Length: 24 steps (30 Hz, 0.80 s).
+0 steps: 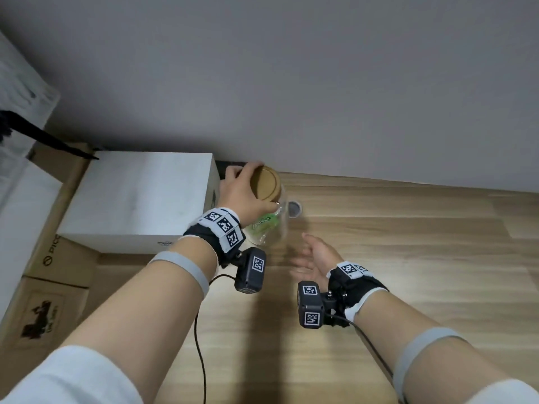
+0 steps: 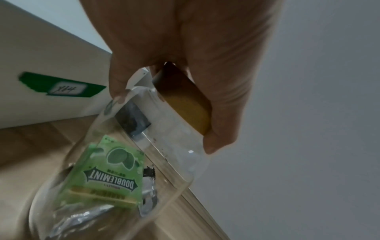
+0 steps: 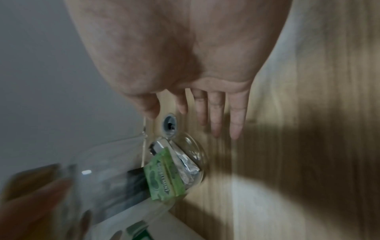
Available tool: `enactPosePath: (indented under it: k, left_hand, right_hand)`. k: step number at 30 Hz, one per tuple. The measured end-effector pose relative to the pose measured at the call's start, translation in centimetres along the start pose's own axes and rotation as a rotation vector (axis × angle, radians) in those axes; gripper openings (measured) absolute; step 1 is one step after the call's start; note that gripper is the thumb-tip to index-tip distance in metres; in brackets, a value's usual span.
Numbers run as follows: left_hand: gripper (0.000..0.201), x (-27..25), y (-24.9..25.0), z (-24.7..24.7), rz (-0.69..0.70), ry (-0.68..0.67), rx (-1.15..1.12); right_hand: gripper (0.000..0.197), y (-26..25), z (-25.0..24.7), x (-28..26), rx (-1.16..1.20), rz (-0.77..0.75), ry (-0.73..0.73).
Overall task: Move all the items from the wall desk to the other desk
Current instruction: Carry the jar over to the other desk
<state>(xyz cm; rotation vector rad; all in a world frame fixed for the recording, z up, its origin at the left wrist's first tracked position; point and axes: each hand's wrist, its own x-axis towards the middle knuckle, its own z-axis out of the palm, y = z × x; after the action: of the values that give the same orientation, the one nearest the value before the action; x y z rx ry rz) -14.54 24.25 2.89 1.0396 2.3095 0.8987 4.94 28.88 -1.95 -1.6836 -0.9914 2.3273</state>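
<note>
Jar point(image 1: 269, 225) tilted, lid point(image 1: 264, 182) wallward

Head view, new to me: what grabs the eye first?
The glass jar by the wall, tilted, the left hand gripping its wooden lid. A green gum pack shows inside it. The right hand hovers open beside it over the desk.

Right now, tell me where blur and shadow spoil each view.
Head view: the right hand is motion-smeared, and arm shadows darken the desk. Left wrist view: fairly sharp, the gum pack readable through the glass jar. Right wrist view: heavily streaked, the jar's cork lid a smudge, a broad shadow crossing the wood.
</note>
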Motion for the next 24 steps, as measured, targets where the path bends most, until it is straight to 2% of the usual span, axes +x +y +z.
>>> enactPosePath:
  k: [2,5,9,13,16,20,24]
  left_hand:
    - [0.091,-0.8,-0.2,-0.3,-0.009,-0.021,-0.064]
    - [0.085,-1.9,-0.4,-0.5,-0.053,-0.138,-0.161]
    - [0.078,-3.4,0.1,0.2,-0.106,-0.278,-0.325]
    - [0.074,-4.5,2.1,1.9,-0.16,-0.369,-0.448]
    - [0.071,-5.2,4.7,3.3,-0.182,-0.437,-0.533]
    - [0.048,-7.0,10.1,5.6,-0.245,-0.502,-0.66]
    - [0.061,-9.8,15.9,9.4,-0.366,-0.568,-0.777]
  right_hand:
    - [0.052,0.8,-0.2,0.2,0.047,0.037,-0.002]
    - [0.064,1.5,-0.8,0.1,0.141,0.067,-0.018]
    - [0.056,2.2,-3.1,-1.1,0.331,0.061,-0.048]
    - [0.062,2.7,-6.4,-3.1,0.412,0.048,-0.108]
    - [0.059,2.7,-8.9,-5.1,0.459,0.01,-0.081]
    - [0.049,2.5,-13.3,-8.2,0.562,-0.065,-0.044]
    - [0.053,2.3,-18.8,-11.5,0.689,-0.165,-0.017]
